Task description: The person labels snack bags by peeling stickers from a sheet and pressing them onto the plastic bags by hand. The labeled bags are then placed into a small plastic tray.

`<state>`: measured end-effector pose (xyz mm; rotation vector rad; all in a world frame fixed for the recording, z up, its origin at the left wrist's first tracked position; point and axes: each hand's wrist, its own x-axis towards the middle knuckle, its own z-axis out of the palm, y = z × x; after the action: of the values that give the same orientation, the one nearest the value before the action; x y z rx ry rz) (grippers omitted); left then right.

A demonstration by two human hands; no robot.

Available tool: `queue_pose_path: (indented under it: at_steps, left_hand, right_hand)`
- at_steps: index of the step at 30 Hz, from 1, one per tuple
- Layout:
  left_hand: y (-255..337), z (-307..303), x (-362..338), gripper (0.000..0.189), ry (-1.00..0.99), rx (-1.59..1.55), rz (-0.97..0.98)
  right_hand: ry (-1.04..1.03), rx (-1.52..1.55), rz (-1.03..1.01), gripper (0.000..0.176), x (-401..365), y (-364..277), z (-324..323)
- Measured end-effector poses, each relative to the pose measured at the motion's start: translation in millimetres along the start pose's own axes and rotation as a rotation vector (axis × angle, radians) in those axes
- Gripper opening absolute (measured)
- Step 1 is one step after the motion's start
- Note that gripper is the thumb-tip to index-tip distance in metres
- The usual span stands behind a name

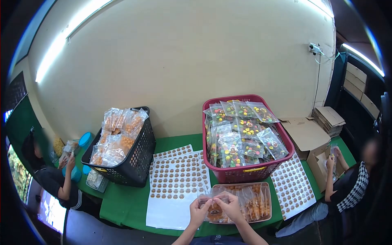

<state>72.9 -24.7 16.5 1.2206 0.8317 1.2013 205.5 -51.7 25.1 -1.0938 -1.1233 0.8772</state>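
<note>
Between my left hand [199, 211] and my right hand [230, 207] is a clear plastic bag [215, 213] with a round brown sticker on its front. Both hands pinch its top edge, thumbs and fingertips nearly meeting. What fills the bag is hard to make out behind the sticker. Under and beside it sits a shallow tan tray [270, 206], where several clear bags of orange snacks [254, 201] lean in a row. Left of my hands, sheets of round brown stickers [169, 179] lie overlapping on the green tablecloth [122, 202].
A maroon basket [241, 175] holds bags of colourful sweets; a black basket [141, 165] holds orange-snack bags. Another sticker sheet [292, 185] lies right. Cardboard boxes [304, 134] stand beyond it. One person [55, 179] works at left, another [347, 183] at right, each handling a bag.
</note>
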Motion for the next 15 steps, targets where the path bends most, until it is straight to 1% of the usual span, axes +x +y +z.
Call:
queue_pose_path:
  at_steps: [3, 4, 8, 11, 14, 15]
  left_hand:
    - [-4.4, 0.1, 3.5, 0.009, 0.074, 0.019, 0.046]
    - [-7.5, -1.6, 5.3, 0.009, 0.104, 0.03, 0.064]
    - [-6.6, -2.9, 6.8, 0.01, 0.055, 0.032, 0.064]
    - [1.2, 1.2, 5.9, 0.011, -0.016, -0.014, -0.026]
    - [-7.5, 5.8, 4.2, 0.007, -0.109, -0.03, 0.003]
    - [-6.0, 9.1, 3.5, 0.007, -0.122, 0.03, 0.027]
  right_hand:
    - [0.05, 0.165, 0.159, 0.007, -2.2, 1.9, -3.8]
    - [0.064, 0.179, 0.136, 0.006, -3.0, 2.0, -4.2]
    - [0.119, 0.186, 0.067, 0.003, -5.9, 5.9, -4.6]
    - [0.201, 0.229, 0.076, 0.004, -7.7, 0.1, -3.0]
    - [0.294, 0.249, 0.058, 0.005, -7.8, -1.0, -5.6]
    - [0.322, 0.242, 0.044, 0.005, -8.0, -1.1, -7.9]
